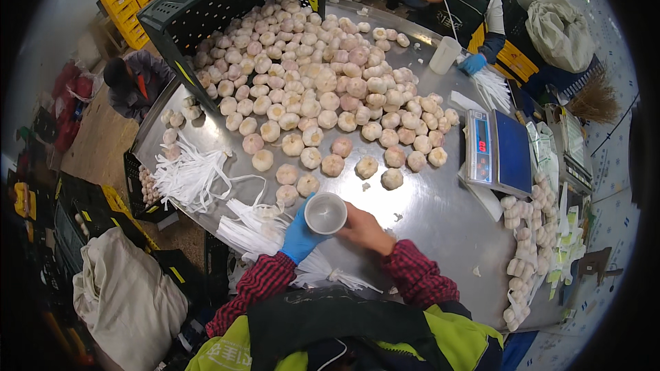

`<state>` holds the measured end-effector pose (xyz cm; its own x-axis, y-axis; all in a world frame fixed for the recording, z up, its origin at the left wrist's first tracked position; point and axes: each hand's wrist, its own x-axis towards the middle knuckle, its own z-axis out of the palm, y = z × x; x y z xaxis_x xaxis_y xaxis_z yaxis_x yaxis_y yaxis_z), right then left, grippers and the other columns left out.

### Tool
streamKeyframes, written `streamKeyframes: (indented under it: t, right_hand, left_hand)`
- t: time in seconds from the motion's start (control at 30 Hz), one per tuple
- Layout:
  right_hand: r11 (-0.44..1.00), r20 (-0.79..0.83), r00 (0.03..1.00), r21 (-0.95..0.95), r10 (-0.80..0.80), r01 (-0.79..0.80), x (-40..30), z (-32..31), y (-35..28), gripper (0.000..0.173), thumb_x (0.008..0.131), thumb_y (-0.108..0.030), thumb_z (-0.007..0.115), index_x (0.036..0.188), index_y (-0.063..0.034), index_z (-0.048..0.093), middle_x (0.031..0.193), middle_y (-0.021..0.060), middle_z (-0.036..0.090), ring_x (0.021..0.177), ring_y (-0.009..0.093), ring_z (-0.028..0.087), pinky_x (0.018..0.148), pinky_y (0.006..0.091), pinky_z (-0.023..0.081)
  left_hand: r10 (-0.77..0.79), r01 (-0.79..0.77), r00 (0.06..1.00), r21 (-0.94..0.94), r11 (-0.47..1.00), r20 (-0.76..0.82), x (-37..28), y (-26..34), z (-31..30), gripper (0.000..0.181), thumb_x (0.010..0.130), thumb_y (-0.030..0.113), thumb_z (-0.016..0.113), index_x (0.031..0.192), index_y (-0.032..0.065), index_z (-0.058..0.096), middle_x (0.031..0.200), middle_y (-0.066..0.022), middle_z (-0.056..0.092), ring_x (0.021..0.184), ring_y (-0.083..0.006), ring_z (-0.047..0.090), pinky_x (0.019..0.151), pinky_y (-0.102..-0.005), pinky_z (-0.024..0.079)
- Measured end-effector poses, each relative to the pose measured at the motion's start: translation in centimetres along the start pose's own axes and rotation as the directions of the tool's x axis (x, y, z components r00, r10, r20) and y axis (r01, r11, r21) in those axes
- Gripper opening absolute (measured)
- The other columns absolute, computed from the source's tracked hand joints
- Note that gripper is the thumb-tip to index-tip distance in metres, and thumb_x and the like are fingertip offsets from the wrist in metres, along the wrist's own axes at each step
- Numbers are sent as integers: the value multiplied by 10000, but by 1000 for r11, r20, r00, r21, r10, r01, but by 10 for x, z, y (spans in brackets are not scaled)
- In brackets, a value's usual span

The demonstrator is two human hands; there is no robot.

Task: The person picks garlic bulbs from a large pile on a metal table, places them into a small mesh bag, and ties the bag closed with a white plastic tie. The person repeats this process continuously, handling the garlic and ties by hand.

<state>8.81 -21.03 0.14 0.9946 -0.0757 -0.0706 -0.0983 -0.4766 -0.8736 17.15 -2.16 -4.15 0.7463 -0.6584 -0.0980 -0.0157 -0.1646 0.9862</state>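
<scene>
Between my hands is a translucent plastic cup (326, 214), its round opening facing up towards me. My left hand (303, 234), in a blue glove, grips its left side. The bare fingers of my right hand (363, 228) hold the right side, partly hidden behind the cup. Just beyond my hands, loose garlic bulbs (308, 184) lie on the steel table (443, 211), part of a large heap (319, 77). White mesh net sleeves (252, 226) lie in bundles beside and under my left arm, and another bunch (188, 172) spreads farther left.
A dark green crate (178, 7) lies tipped behind the garlic. At right stand a digital scale (508, 154) and netted garlic (521, 268). Across the table a co-worker (464, 5) handles a strip near another cup (445, 55). Another person (136, 82) is at the left.
</scene>
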Motion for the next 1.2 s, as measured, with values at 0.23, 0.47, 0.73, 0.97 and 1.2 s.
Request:
streamKeyframes:
  t: [0.23,0.47,0.73,0.97,1.2]
  right_hand:
    - [884,-774,631,-327,-47,-335,49,-149,122,396,823,-264,651,1181,-97,613,1130,153,631,1036,375,583,889,448,462]
    - [720,-778,609,-333,154,-608,72,-198,158,477,821,-439,620,1173,-116,632,1200,148,601,1114,407,493,931,540,387]
    - [812,-503,863,-523,-47,-260,51,-112,92,368,828,-340,619,1099,-101,691,1188,126,607,1120,329,483,900,505,369]
    - [644,-533,808,-715,-250,-273,138,-150,113,321,809,-320,624,1057,-125,683,1070,112,626,1070,312,527,932,547,336]
    - [678,-518,829,-688,-211,-258,120,-91,108,367,782,-306,647,1110,-141,645,984,123,603,1053,297,527,1017,587,251]
  left_hand:
    - [-202,265,926,170,949,-319,-46,-6,-14,500,784,81,772,1223,-10,552,1140,-126,615,996,-173,617,881,-306,517]
    - [-367,375,927,-186,908,77,-80,13,-10,238,903,90,652,1100,-37,611,959,-112,665,825,-143,642,729,-277,546]
    - [-280,296,946,-80,952,164,-74,8,6,272,901,101,658,1137,-28,614,1041,-108,671,870,-143,653,784,-279,537]
    - [-327,325,913,50,944,242,-64,32,16,251,897,97,657,1130,3,645,1050,-87,683,857,-121,642,787,-271,524]
    - [-236,250,946,-33,968,223,-66,26,16,266,906,106,651,1156,15,637,1014,-71,692,882,-104,636,810,-261,514]
